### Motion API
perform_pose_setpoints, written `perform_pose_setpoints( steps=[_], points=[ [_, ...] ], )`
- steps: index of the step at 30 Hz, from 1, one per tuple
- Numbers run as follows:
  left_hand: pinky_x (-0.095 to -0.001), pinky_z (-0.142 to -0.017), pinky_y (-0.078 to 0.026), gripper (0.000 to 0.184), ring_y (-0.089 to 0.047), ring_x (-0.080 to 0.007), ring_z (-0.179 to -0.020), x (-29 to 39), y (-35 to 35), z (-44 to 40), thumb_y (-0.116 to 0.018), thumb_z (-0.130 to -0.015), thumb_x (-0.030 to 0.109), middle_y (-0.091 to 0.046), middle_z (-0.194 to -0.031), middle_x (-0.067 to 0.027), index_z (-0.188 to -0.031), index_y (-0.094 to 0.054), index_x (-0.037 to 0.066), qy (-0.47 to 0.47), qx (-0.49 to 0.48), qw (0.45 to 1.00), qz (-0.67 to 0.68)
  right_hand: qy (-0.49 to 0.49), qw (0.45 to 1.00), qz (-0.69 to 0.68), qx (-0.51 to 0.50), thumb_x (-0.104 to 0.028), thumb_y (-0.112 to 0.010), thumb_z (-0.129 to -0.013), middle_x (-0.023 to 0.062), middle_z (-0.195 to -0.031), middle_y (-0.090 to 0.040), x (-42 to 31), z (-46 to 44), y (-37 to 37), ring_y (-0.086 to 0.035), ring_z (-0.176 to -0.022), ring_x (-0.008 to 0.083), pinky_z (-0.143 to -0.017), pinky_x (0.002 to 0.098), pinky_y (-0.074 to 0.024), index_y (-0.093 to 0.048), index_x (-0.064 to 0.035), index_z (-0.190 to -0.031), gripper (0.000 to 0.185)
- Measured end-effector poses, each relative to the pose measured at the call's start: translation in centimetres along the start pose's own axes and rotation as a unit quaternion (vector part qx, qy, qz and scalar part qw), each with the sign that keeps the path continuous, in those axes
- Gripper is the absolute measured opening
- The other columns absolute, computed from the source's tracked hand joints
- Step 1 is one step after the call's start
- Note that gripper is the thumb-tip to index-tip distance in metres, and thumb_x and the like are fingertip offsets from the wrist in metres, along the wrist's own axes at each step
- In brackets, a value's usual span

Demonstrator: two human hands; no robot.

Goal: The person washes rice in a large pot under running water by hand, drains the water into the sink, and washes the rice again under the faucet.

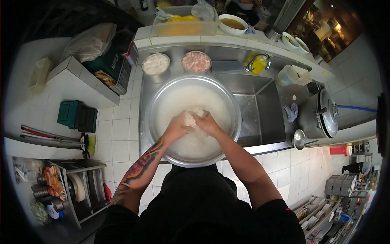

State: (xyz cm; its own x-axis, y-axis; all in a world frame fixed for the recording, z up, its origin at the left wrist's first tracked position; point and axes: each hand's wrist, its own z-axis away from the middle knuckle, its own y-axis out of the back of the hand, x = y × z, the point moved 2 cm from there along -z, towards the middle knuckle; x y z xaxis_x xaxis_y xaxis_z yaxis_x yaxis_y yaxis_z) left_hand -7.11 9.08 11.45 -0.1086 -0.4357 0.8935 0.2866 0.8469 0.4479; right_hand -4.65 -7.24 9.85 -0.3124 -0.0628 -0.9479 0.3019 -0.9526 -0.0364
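A large round metal basin (236, 118) full of cloudy whitish liquid stands on the steel counter, left of the sink. Over its middle, at the liquid's surface, both hands hold a pale, lumpy mass (190, 119). My left hand (177, 127) closes round its left side, and my right hand (206, 123) closes round its right side. The fingertips are partly hidden in the mass. Behind the basin are two round containers, one with whitish pieces (156, 64) and one with pink, meat-like pieces (196, 62).
The steel sink (260, 110) lies right of the basin, with a faucet and yellow bottle (259, 64) behind. Farther right stand a ladle (299, 139) and a lidded pot (326, 114). A plastic tub (185, 28) and a bowl (233, 24) sit on the back ledge.
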Motion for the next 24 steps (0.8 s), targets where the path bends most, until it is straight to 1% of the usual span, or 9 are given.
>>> perform_pose_setpoints(
  steps=[2, 5, 7, 11, 13, 17, 19, 23, 24],
  points=[
    [-0.0371, -0.088, -0.050, 0.044, -0.067, -0.0306, -0.097, -0.9, -0.3, -0.3, -0.064, -0.074, 0.005, -0.068, -0.104, -0.0184, -0.118, -0.059, 0.002, 0.023, -0.003, 0.999, 0.042, -0.007, 0.997, 0.071, 0.020, -0.028, -0.064, -0.093, 0.0144, -0.103, -0.068, 2.3, -1.2, 0.5, -0.066, -0.096, 0.0218, -0.078, 0.0349, -0.0529, -0.060, 0.0070, -0.115, 0.042],
    [-0.0369, -0.079, -0.054, 0.036, -0.068, -0.0310, -0.087, -1.6, -0.5, -1.0, -0.059, -0.074, 0.003, -0.070, -0.097, -0.0180, -0.109, -0.064, 0.000, -0.052, 0.051, 0.995, 0.070, 0.051, 0.954, 0.255, 0.151, -0.024, -0.063, -0.088, 0.0191, -0.094, -0.070, 4.8, -2.1, 1.1, -0.068, -0.084, 0.0322, -0.075, 0.0420, -0.0525, -0.065, 0.0051, -0.103, 0.033],
    [-0.0357, -0.080, -0.053, 0.032, -0.069, -0.0302, -0.088, -0.7, -0.2, -1.2, -0.060, -0.076, 0.007, -0.070, -0.100, -0.0189, -0.107, -0.066, 0.001, 0.138, -0.010, 0.986, 0.093, -0.004, 0.926, 0.369, 0.076, -0.024, -0.061, -0.078, 0.0230, -0.104, -0.068, 3.0, -1.3, 0.8, -0.067, -0.090, 0.0405, -0.079, 0.0457, -0.0527, -0.067, -0.0010, -0.107, 0.038],
    [-0.0338, -0.087, -0.051, 0.029, -0.068, -0.0270, -0.097, -3.5, 0.0, -2.1, -0.060, -0.080, 0.012, -0.070, -0.105, -0.0160, -0.106, -0.070, 0.005, 0.177, -0.026, 0.983, -0.048, -0.058, 0.893, 0.442, 0.056, -0.027, -0.061, -0.077, 0.0219, -0.104, -0.068, 3.2, -0.3, 1.3, -0.064, -0.094, 0.0402, -0.089, 0.0468, -0.0496, -0.067, -0.0013, -0.107, 0.040],
    [-0.0374, -0.090, -0.049, 0.031, -0.065, -0.0316, -0.103, -5.3, 0.2, -2.0, -0.063, -0.082, 0.020, -0.069, -0.105, -0.0196, -0.107, -0.069, 0.003, 0.089, 0.030, 0.995, -0.034, 0.156, 0.820, 0.530, 0.151, -0.028, -0.061, -0.078, 0.0232, -0.100, -0.067, 7.0, -1.4, 3.2, -0.062, -0.100, 0.0370, -0.100, 0.0430, -0.0435, -0.065, 0.0008, -0.106, 0.040],
    [-0.0385, -0.090, -0.047, 0.039, -0.063, -0.0313, -0.104, -9.1, 0.8, -2.9, -0.064, -0.085, 0.026, -0.068, -0.106, -0.0205, -0.111, -0.066, -0.003, 0.088, 0.137, 0.961, -0.224, 0.167, 0.826, 0.465, 0.271, -0.031, -0.060, -0.082, 0.0238, -0.102, -0.066, 10.1, -2.8, 7.2, -0.059, -0.103, 0.0376, -0.106, 0.0412, -0.0378, -0.065, -0.0010, -0.108, 0.040],
    [-0.0378, -0.089, -0.046, 0.049, -0.061, -0.0291, -0.102, -13.2, 1.2, -4.4, -0.065, -0.087, 0.030, -0.065, -0.110, -0.0202, -0.116, -0.061, -0.008, 0.218, 0.024, 0.967, 0.127, 0.017, 0.932, 0.297, 0.206, -0.033, -0.059, -0.085, 0.0241, -0.103, -0.066, 14.5, -6.2, 9.8, -0.059, -0.097, 0.0426, -0.105, 0.0428, -0.0384, -0.063, 0.0003, -0.108, 0.041],
    [-0.0378, -0.090, -0.045, 0.055, -0.059, -0.0259, -0.101, -17.7, 0.2, -7.2, -0.061, -0.089, 0.036, -0.062, -0.114, -0.0187, -0.120, -0.059, -0.008, 0.251, 0.087, 0.949, 0.169, -0.006, 0.957, 0.196, 0.213, -0.036, -0.060, -0.085, 0.0213, -0.097, -0.068, 13.0, -8.5, 10.4, -0.062, -0.092, 0.0381, -0.094, 0.0420, -0.0445, -0.062, 0.0046, -0.103, 0.045],
    [-0.0395, -0.091, -0.045, 0.056, -0.059, -0.0265, -0.103, -16.8, 0.3, -7.8, -0.058, -0.090, 0.038, -0.062, -0.116, -0.0192, -0.121, -0.058, -0.008, 0.286, 0.126, 0.937, 0.159, -0.040, 0.952, 0.076, 0.295, -0.038, -0.059, -0.084, 0.0190, -0.092, -0.068, 13.2, -9.1, 10.1, -0.063, -0.090, 0.0331, -0.087, 0.0409, -0.0463, -0.062, 0.0061, -0.101, 0.048]
  ],
)
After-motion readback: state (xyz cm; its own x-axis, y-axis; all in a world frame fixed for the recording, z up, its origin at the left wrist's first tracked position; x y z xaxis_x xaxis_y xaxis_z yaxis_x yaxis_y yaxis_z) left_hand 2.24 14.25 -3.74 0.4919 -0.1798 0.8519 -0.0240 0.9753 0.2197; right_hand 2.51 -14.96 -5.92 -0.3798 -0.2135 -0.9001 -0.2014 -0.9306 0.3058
